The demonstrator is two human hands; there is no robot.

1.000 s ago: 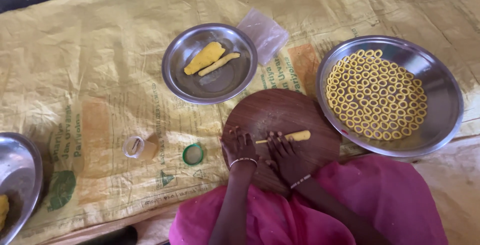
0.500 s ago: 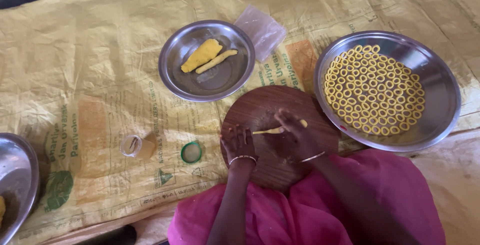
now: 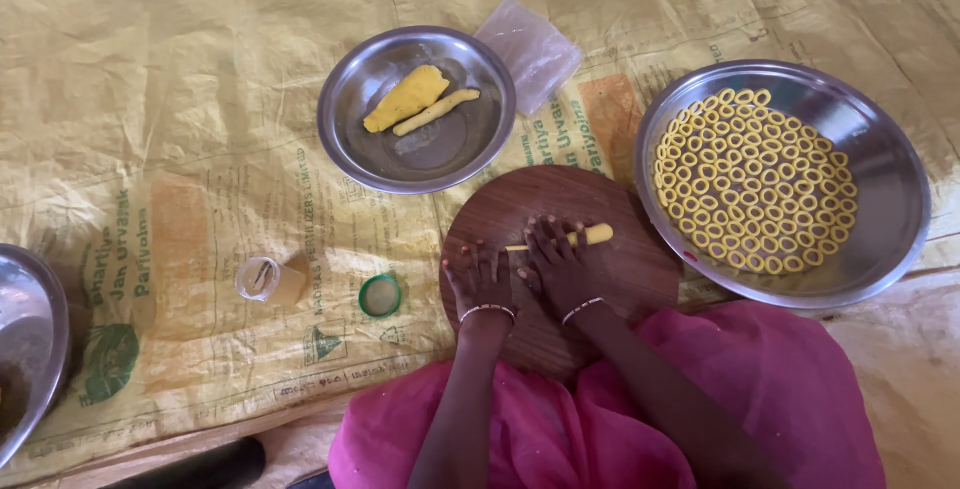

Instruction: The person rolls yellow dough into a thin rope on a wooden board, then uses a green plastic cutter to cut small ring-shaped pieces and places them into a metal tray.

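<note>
Both hands, left hand & right hand, fingers spread flat, are pressing thin yellow dough rope lying left-right on round brown wooden board, frame centre, right hand nearer.

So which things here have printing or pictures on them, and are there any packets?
Yellow sack sheet: spread flat under everything; crinkled, with green lettering, a green emblem near its left edge and an orange patch.
Clear plastic bag: lies flat beside the small steel plate, upper middle; see-through and unprinted.
Small jar: on its side, left of the round wooden board; no label shows.
Green-rimmed lid: round, beside the jar.
No screens or signs.
</note>
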